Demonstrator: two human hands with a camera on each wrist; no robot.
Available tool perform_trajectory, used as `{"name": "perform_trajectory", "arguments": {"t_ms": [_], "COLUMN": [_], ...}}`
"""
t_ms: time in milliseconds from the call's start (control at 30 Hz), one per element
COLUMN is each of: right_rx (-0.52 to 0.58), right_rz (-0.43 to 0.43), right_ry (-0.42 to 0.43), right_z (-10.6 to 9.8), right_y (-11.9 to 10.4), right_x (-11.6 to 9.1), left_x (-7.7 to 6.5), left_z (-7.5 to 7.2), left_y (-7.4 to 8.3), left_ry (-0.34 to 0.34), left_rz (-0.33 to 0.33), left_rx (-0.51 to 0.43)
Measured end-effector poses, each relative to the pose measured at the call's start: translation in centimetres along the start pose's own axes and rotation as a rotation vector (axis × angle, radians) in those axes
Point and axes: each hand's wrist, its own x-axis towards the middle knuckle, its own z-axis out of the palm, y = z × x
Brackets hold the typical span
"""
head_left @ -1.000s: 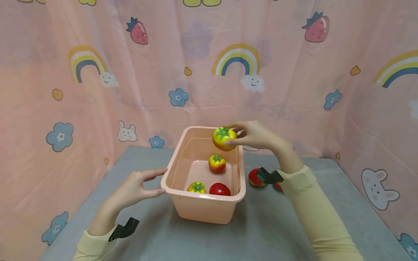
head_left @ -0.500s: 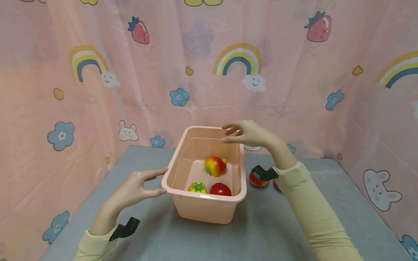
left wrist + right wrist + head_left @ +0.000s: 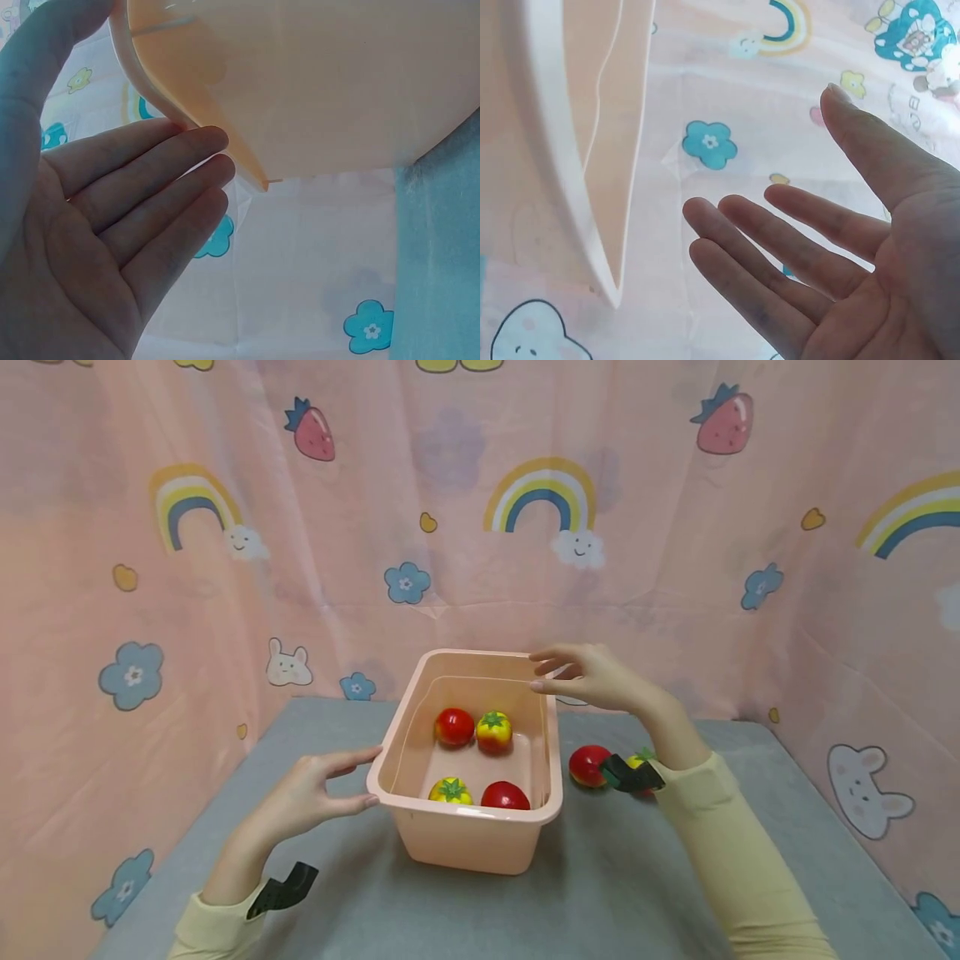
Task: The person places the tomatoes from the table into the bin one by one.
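A peach plastic bin [image 3: 468,835] stands on the table, several tomatoes in it. At its back lie a red tomato [image 3: 454,727] and a red-yellow tomato [image 3: 494,732] with a green top. A yellow-green-topped tomato [image 3: 451,791] and a glossy red tomato [image 3: 505,795] sit at the front, partly hidden by the rim. My left hand [image 3: 318,789] touches the bin's left rim with extended fingers and thumb, as the left wrist view also shows. Over the back right rim hovers my right hand [image 3: 592,677], fingers spread and holding nothing.
Right of the bin, a red tomato [image 3: 588,766] lies on the grey table [image 3: 345,893]. Beside it, another tomato [image 3: 640,760] is partly covered by the black wrist strap [image 3: 628,773]. A pink patterned curtain [image 3: 360,510] hangs behind and at both sides.
My right hand let go of a tomato, which dropped into the bin and rolled left beside the red-yellow one. The right hand then shifted right. The left hand stayed at the rim.
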Motion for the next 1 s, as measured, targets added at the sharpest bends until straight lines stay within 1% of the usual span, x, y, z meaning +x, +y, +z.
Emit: {"name": "perform_trajectory", "arguments": {"t_ms": [67,200,433,633,833,1000], "right_rx": [0.01,0.023,0.049,0.053,0.07,0.065], "right_rz": [0.0,0.013,0.075,0.108,0.132,0.124], "right_ry": [0.006,0.017,0.027,0.041,0.052,0.058], "right_z": [-0.1,-0.3,-0.3,-0.3,-0.3,-0.2], "right_y": [0.3,1.1,2.6,4.0,5.0,5.9], "right_x": [-0.4,-1.3,-2.7,-3.6,-4.4,-5.0], "left_x": [0.0,-0.1,-0.1,-0.1,-0.1,-0.2], "left_z": [0.1,0.1,0.2,0.2,0.2,0.2], "left_y": [0.0,-0.1,-0.1,-0.1,0.0,0.0], "left_ry": [0.0,0.005,0.016,0.015,0.021,0.028], "left_rz": [-0.009,-0.003,0.016,0.024,0.028,0.023], "left_rx": [-0.002,0.0,0.006,0.007,0.016,0.018]}}
